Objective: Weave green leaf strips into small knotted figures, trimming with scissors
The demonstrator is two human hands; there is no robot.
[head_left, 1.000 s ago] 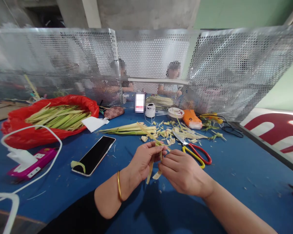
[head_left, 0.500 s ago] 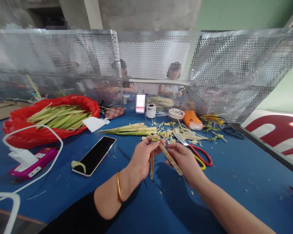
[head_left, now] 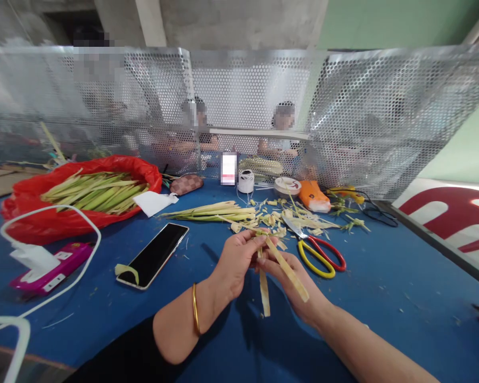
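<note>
My left hand [head_left: 236, 261], with a gold bangle on the wrist, is closed in a pinch on a small folded piece of pale leaf strips. From it two strip ends come down towards me: one leaf strip [head_left: 289, 270] slants across my right hand [head_left: 299, 290], the other hanging strip [head_left: 265, 298] drops between the hands. My right hand's fingers are bent around the hanging strip near its top, close under the left fingers. Some fingertips are hidden behind the strips. Scissors [head_left: 303, 235] with red and yellow handles lie just beyond my right hand.
Leaf scraps [head_left: 269, 218] and a bundle of leaves [head_left: 211, 213] lie beyond my hands. To the left are a phone [head_left: 155, 255], a red bag [head_left: 19, 213] of leaves and a purple power strip [head_left: 69, 260]. A thread spool [head_left: 246, 183] stands before a perforated metal screen [head_left: 247, 90]; people sit behind it.
My right hand has moved left, up against the left hand, and now grips the hanging strip. The folded piece and its strip ends have shifted slightly right and nearer me.
</note>
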